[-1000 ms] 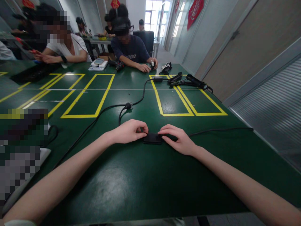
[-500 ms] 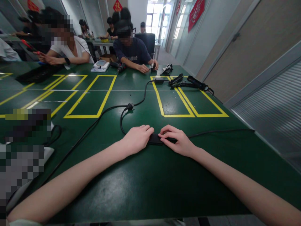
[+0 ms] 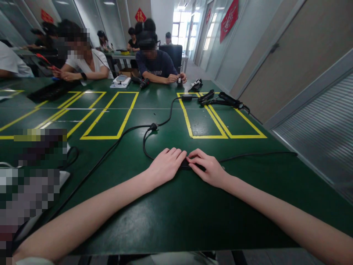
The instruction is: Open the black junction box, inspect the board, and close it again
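A black power adapter (image 3: 185,165) lies flat on the green table (image 3: 154,224), mostly covered by my hands. My left hand (image 3: 167,167) rests over its left part, fingers bent and close together around it. Against its right end, my right hand (image 3: 208,167) pinches with thumb and fingertips; a dark piece shows between the fingers. One black cable (image 3: 259,153) runs off to the right from beside my right hand. On the left, another cable curves from behind my left hand up to a black plug (image 3: 153,127).
Black clamp-like tools (image 3: 228,100) and a small black box (image 3: 186,98) lie at the back right. A drill (image 3: 143,83) and a white device (image 3: 120,81) stand near the far edge. Several people sit beyond. Blurred items cover the left side.
My left hand has slid right over the adapter, covering more of it and nearing my right hand. My right hand has barely moved. The view has shifted slightly.
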{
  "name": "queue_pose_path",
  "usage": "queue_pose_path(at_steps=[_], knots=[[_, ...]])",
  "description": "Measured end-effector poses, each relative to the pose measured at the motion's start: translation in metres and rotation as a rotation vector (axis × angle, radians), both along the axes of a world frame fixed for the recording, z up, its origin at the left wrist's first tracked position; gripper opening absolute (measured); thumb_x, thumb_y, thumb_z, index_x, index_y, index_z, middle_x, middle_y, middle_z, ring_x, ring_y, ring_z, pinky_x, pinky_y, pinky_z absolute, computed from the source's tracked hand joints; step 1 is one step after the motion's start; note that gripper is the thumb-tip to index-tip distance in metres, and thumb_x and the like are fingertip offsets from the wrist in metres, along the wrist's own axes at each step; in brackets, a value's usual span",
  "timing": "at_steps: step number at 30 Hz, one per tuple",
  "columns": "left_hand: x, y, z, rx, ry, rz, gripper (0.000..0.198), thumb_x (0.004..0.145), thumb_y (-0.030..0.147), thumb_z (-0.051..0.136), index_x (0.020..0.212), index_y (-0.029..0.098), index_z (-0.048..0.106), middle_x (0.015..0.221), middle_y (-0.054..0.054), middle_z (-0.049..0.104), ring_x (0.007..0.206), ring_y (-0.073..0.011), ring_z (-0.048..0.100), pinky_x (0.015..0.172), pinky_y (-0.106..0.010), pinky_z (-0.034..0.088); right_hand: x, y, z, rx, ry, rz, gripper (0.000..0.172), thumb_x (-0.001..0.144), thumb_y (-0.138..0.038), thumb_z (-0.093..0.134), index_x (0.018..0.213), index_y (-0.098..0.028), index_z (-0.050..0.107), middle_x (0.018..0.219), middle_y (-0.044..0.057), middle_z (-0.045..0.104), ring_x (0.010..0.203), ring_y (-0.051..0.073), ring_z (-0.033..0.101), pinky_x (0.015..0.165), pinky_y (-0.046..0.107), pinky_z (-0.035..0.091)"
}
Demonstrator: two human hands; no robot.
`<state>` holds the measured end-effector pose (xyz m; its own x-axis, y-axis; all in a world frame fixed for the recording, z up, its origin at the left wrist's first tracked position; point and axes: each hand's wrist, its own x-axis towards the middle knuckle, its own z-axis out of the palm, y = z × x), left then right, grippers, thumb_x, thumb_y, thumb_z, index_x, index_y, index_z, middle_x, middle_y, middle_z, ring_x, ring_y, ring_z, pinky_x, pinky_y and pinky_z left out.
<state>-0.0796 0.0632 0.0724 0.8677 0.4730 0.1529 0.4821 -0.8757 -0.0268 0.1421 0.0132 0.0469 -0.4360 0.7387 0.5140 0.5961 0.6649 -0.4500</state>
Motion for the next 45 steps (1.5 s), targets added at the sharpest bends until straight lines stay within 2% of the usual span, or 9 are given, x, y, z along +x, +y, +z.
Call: queue_pose_path(at_steps=[4,8,12,17,23,28,38,42,45], knots=[[-0.004,0.002,-0.010,0.042,-0.034,-0.061,0.030,0.109,0.013,0.035,0.114,0.012,0.064,0.110,-0.015,0.072,0.104,-0.0264,0.068,0.093,-0.042,0.057,0.003,-0.012,0.000,0.013,-0.101,-0.016,0.030,0.102,-0.023,0.055,0.128,-0.022,0.070,0.118,0.014,0.070,0.101,0.026,0.074,0.086,0.042,0.066],[-0.011,0.000,-0.022,0.034,-0.148,-0.072,0.033,0.107,0.012,0.037,0.131,0.011,0.060,0.127,-0.019,0.072,0.114,-0.0267,0.071,0.098,-0.043,0.060,0.010,-0.022,-0.001,0.004,-0.172,-0.008,0.051,0.102,-0.018,0.050,0.153,-0.025,0.054,0.134,0.015,0.068,0.118,0.029,0.071,0.097,0.047,0.064],[-0.020,-0.005,-0.026,-0.015,-0.241,-0.115,0.041,0.105,0.028,0.050,0.141,0.009,0.054,0.143,-0.023,0.065,0.136,-0.0316,0.062,0.111,-0.047,0.056,0.019,-0.023,-0.003,0.038,-0.246,0.010,0.057,0.102,-0.020,0.054,0.158,-0.026,0.047,0.146,0.016,0.064,0.128,0.032,0.067,0.102,0.052,0.061],[-0.023,0.001,-0.023,-0.103,-0.249,-0.138,0.041,0.104,0.027,0.056,0.142,0.012,0.054,0.145,-0.020,0.065,0.139,-0.0278,0.061,0.115,-0.044,0.054,0.015,-0.014,-0.006,0.128,-0.290,0.010,0.057,0.099,-0.029,0.064,0.155,-0.022,0.051,0.142,0.019,0.065,0.124,0.034,0.069,0.098,0.052,0.062],[-0.021,0.005,-0.024,-0.132,-0.276,-0.131,0.036,0.106,0.024,0.054,0.140,0.013,0.056,0.143,-0.020,0.067,0.137,-0.0271,0.064,0.114,-0.045,0.056,0.001,-0.004,-0.001,0.141,-0.291,-0.011,0.034,0.097,-0.027,0.067,0.129,-0.019,0.063,0.117,0.017,0.071,0.096,0.030,0.072,0.079,0.043,0.063],[-0.021,0.009,-0.022,-0.161,-0.300,-0.138,0.035,0.108,0.028,0.051,0.139,0.013,0.057,0.141,-0.018,0.069,0.134,-0.0260,0.066,0.114,-0.042,0.056,-0.003,0.002,0.001,0.148,-0.348,-0.047,0.021,0.098,-0.028,0.067,0.116,-0.016,0.064,0.105,0.014,0.071,0.086,0.027,0.070,0.074,0.039,0.060],[-0.023,0.024,-0.027,-0.222,-0.325,-0.113,0.041,0.108,0.045,0.055,0.138,0.016,0.059,0.132,-0.014,0.075,0.119,-0.0260,0.075,0.102,-0.038,0.061,-0.008,0.007,0.005,0.182,-0.439,-0.088,0.027,0.110,-0.030,0.047,0.118,-0.012,0.065,0.105,0.014,0.075,0.086,0.025,0.069,0.072,0.038,0.056],[-0.026,0.022,-0.029,-0.231,-0.355,-0.110,0.036,0.109,0.043,0.052,0.134,0.018,0.060,0.126,-0.013,0.077,0.111,-0.0250,0.077,0.095,-0.035,0.063,-0.011,0.006,0.005,0.171,-0.387,-0.067,0.027,0.110,-0.031,0.047,0.115,-0.012,0.065,0.101,0.013,0.075,0.083,0.025,0.068,0.070,0.038,0.054],[-0.028,0.019,-0.030,-0.238,-0.377,-0.159,0.038,0.110,0.043,0.049,0.136,0.017,0.059,0.126,-0.014,0.076,0.114,-0.0252,0.076,0.099,-0.037,0.062,-0.012,0.005,0.004,0.144,-0.297,-0.024,0.023,0.109,-0.031,0.049,0.113,-0.014,0.065,0.099,0.012,0.075,0.083,0.024,0.068,0.070,0.037,0.055]])
